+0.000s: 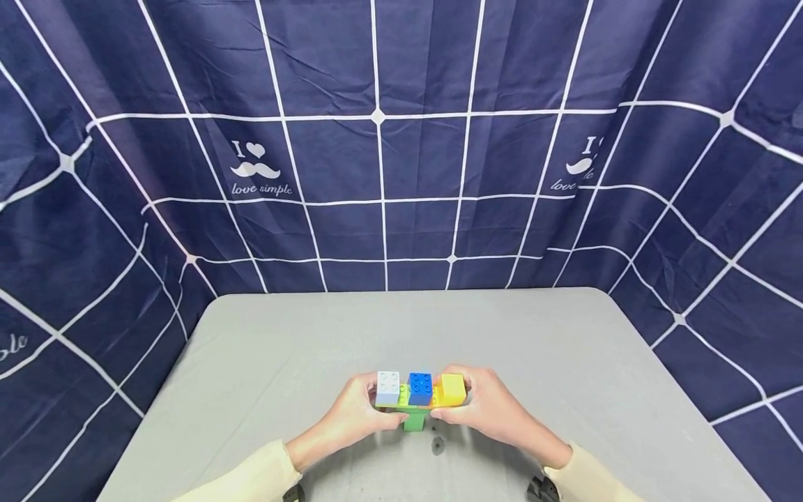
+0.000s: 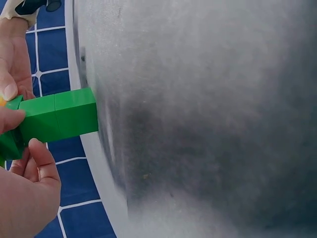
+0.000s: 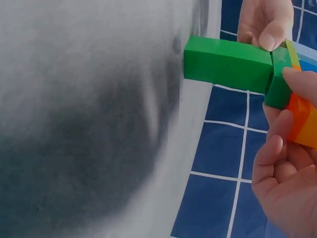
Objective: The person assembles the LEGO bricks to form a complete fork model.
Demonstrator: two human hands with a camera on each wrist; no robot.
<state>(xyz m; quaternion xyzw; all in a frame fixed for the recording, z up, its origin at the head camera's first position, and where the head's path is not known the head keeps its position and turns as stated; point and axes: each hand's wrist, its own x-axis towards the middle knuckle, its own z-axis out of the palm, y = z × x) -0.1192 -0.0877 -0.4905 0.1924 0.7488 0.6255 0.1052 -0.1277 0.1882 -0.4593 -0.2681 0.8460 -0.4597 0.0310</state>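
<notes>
A T-shaped toy brick build stands upright in the middle of the head view. Its stem is a green brick column [image 3: 225, 62], with a green crosspiece [image 3: 279, 79] at its top. Lime [image 1: 403, 395] and orange [image 3: 300, 116] bricks lie over the crosspiece. A light blue brick [image 1: 388, 388], a dark blue brick [image 1: 420, 389] and a yellow brick [image 1: 453, 390] sit in a row on top. My left hand [image 1: 360, 408] grips the light blue end, thumb in front. At the yellow end my right hand [image 1: 488, 406] holds on likewise, its thumb near the stem.
The grey table [image 1: 282, 335] spreads beneath both hands, with a small dark mark [image 1: 438, 445] just in front of the build. Dark blue curtains [image 1: 426, 160] with white grid lines close off the back and both sides.
</notes>
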